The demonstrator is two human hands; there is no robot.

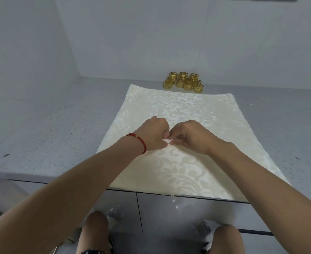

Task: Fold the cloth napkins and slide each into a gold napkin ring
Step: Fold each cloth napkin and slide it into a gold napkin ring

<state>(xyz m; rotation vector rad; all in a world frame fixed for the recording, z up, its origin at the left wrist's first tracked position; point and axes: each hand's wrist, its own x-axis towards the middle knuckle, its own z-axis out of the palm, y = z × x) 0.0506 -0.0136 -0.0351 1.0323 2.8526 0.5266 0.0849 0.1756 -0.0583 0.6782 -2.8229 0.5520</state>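
Observation:
A cream damask napkin (184, 110) lies spread flat on the grey speckled counter (50, 136), its near edge hanging slightly over the counter's front. My left hand (153, 134), with a red cord bracelet at the wrist, and my right hand (191, 136) meet at the napkin's middle. Both pinch a small raised fold of cloth between thumb and fingertips. Several gold openwork napkin rings (184, 82) stand in a cluster just beyond the napkin's far edge, near the wall.
Grey walls close off the counter at the back and on the left. Cabinet fronts (169, 213) sit below the counter's front edge. My knees show at the bottom of the view.

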